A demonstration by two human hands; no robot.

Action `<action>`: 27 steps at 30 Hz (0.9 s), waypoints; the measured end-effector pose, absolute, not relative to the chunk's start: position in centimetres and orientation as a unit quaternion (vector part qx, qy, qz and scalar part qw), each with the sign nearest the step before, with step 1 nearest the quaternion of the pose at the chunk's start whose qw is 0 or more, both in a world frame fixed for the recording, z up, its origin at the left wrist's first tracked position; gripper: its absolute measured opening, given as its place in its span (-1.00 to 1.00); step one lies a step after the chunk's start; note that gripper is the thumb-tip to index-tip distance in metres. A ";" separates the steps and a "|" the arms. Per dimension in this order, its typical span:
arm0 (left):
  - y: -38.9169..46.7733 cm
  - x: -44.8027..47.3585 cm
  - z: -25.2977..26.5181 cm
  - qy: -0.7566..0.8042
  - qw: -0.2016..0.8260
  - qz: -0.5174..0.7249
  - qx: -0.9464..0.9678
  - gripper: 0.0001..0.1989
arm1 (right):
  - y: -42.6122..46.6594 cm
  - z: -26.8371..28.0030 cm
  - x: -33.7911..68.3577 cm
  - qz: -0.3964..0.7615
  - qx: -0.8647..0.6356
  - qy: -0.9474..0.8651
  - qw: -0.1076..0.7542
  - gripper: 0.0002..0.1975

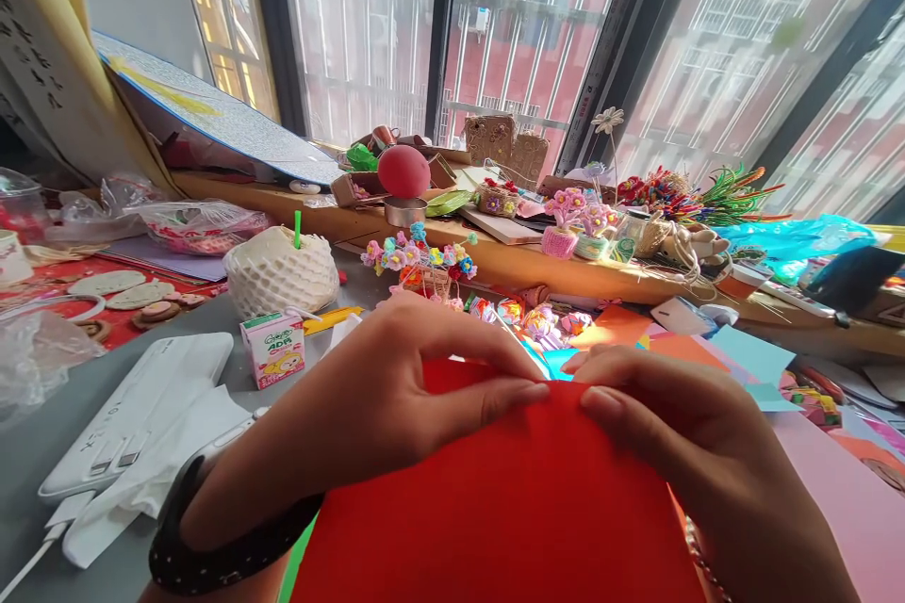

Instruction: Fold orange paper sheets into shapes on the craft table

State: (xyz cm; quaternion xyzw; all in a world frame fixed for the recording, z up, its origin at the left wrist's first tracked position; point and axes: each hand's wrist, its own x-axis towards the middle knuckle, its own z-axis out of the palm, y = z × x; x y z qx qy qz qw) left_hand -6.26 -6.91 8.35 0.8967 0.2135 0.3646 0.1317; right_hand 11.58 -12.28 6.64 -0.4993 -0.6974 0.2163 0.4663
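Note:
A sheet of red paper (509,509) fills the lower middle of the view, its top edge raised towards the window. My left hand (438,377) pinches that top edge between thumb and fingers. Close beside it, my right hand (657,415) grips the same edge, thumb on the near face and fingers behind. A short stretch of red edge shows between the two thumbs. The fingertips behind the paper are partly hidden. Green material (301,546) peeks out at the paper's lower left.
On the left lie a white power bank (152,405) with a cable, a small juice carton (273,349) and a net-wrapped coconut (283,273). Craft flowers (424,262) and folded paper pieces (541,320) stand behind my hands. Coloured sheets (841,480) cover the right side.

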 end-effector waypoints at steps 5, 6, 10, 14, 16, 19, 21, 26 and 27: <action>-7.3 -6.3 8.6 0.192 0.215 0.367 0.884 -0.89 | -12.3 6.5 11.7 0.282 -0.489 -0.680 0.468 -0.76; -7.3 -6.3 8.6 0.190 0.216 0.367 0.885 -0.89 | -12.3 6.5 11.7 0.291 -0.488 -0.675 0.472 -0.76; -7.3 -6.4 8.5 0.190 0.226 0.365 0.883 -0.89 | -12.3 6.6 11.6 0.311 -0.487 -0.662 0.477 -0.75; -7.3 -6.5 8.2 0.190 0.210 0.386 0.878 -0.90 | -12.4 6.8 11.4 0.302 -0.487 -0.664 0.481 -0.75; -7.4 -6.6 8.0 0.194 0.192 0.395 0.877 -0.91 | -12.4 6.8 11.3 0.306 -0.481 -0.659 0.491 -0.77; -7.4 -6.6 8.0 0.200 0.160 0.399 0.880 -0.90 | -12.3 6.8 11.1 0.309 -0.478 -0.655 0.497 -0.79; -7.4 -6.6 8.0 0.209 0.140 0.391 0.885 -0.89 | -12.3 6.7 11.1 0.300 -0.483 -0.655 0.498 -0.79; -6.9 -6.5 7.8 0.213 0.132 0.360 0.899 -0.90 | -12.2 6.8 11.3 0.302 -0.490 -0.669 0.471 -0.76; -6.8 -6.4 7.7 0.205 0.143 0.351 0.902 -0.92 | -12.2 6.8 11.3 0.304 -0.491 -0.672 0.465 -0.76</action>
